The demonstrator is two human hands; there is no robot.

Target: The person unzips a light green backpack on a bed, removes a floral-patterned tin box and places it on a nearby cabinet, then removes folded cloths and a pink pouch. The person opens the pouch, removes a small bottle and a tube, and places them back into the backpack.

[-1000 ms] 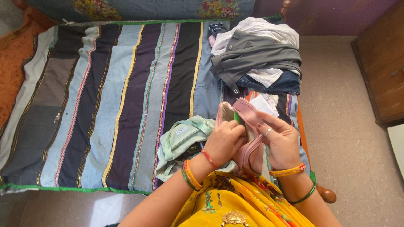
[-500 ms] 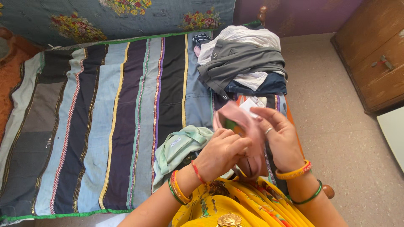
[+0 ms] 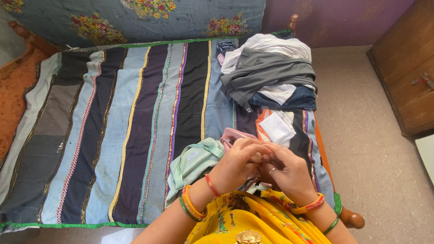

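1. My left hand (image 3: 238,165) and right hand (image 3: 284,174) meet at the near edge of the bed, both curled shut on a small pink cloth garment (image 3: 234,134), fingers bunched over it.
2. Most of the pink piece is hidden under my fingers; only a folded corner shows past my left knuckles. It sits on the striped patchwork bedcover (image 3: 135,113), touching the pale green folded garment (image 3: 194,160) on its left.
3. Long axis: hard to tell. The visible strip runs roughly left-to-right across the bed, the exposed end pointing away from me and leftward. The rest I cannot tell.
4. Doing this step well, as I judge it: keep both thumbs on top and pinch the edges together so the layers line up. Press flat against the cover before letting go, or the soft cloth may spring open.
5. Keep it clear of the green piece so the two don't get caught together.
6. Around: a heap of grey, white and navy clothes (image 3: 271,72) lies farther up the bed, well apart from my hands; a white folded cloth (image 3: 276,128) lies between the heap and my right hand.
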